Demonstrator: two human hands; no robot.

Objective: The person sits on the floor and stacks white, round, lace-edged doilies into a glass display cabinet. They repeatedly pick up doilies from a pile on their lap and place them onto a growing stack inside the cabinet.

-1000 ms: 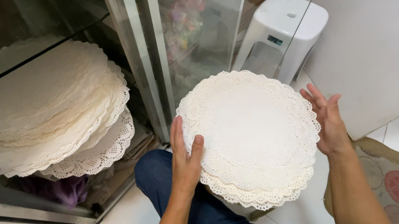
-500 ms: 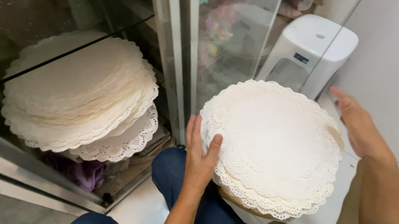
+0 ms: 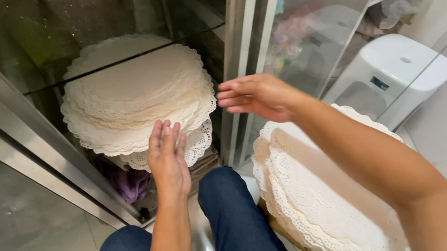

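A thick stack of round white lace-edged paper doilies (image 3: pixel 137 97) lies on a shelf inside a glass cabinet. My left hand (image 3: pixel 168 156) reaches toward its front edge, fingers straight and together, holding nothing. My right hand (image 3: pixel 255 97) hovers flat and empty in front of the metal door frame (image 3: pixel 238 50), to the right of that stack. A second stack of the same doilies (image 3: pixel 321 200) rests low at my right, beside my knee, partly hidden by my right forearm.
A smaller doily pile (image 3: pixel 196 145) and purple cloth (image 3: pixel 127 184) sit under the shelf stack. A slanted metal frame bar (image 3: pixel 13 136) runs at left. A white plastic stool (image 3: pixel 397 78) stands at right on the pale tiled floor. My legs are in blue jeans (image 3: pixel 234 226).
Both hands have let go of the doily stack at my right and moved up and left toward the cabinet. The view has swung left, bringing the shelf stack to the centre.
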